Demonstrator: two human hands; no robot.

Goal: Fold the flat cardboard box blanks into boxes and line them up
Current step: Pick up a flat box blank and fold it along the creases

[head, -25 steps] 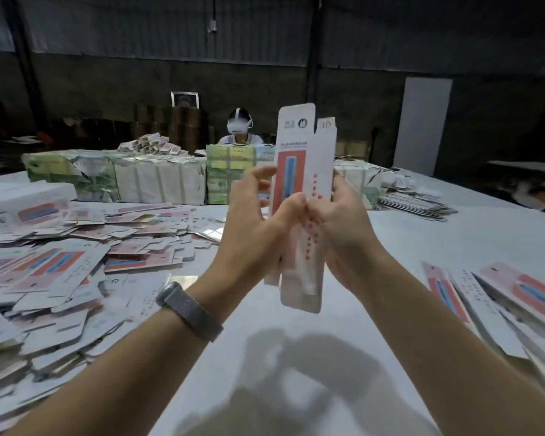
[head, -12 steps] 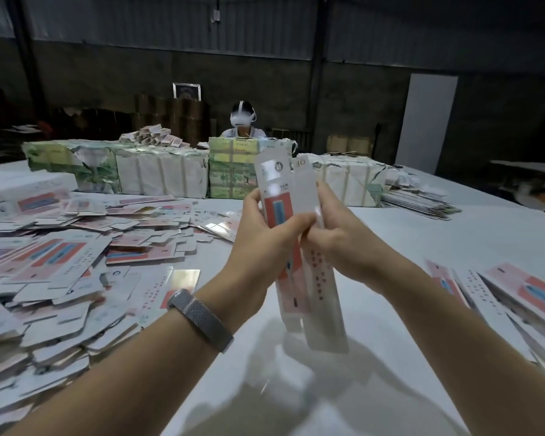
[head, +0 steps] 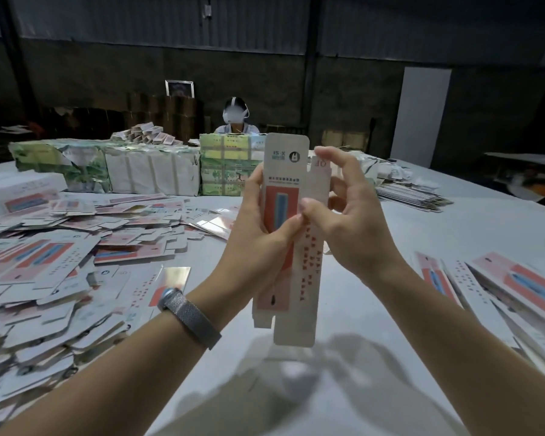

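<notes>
Left hand (head: 258,234) gripping upright box blank (head: 291,247), right hand (head: 346,221) pinching its edge (upper fingers spread), above table (head: 390,278)

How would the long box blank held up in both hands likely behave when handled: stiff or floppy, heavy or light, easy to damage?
The box blank probably stays fairly stiff: it stands upright, unsagging, though the left hand and right hand grip only its middle. It looks light, thin card held by fingertips. It likely bends easily along its creases, so a hard squeeze could crumple it.
</notes>
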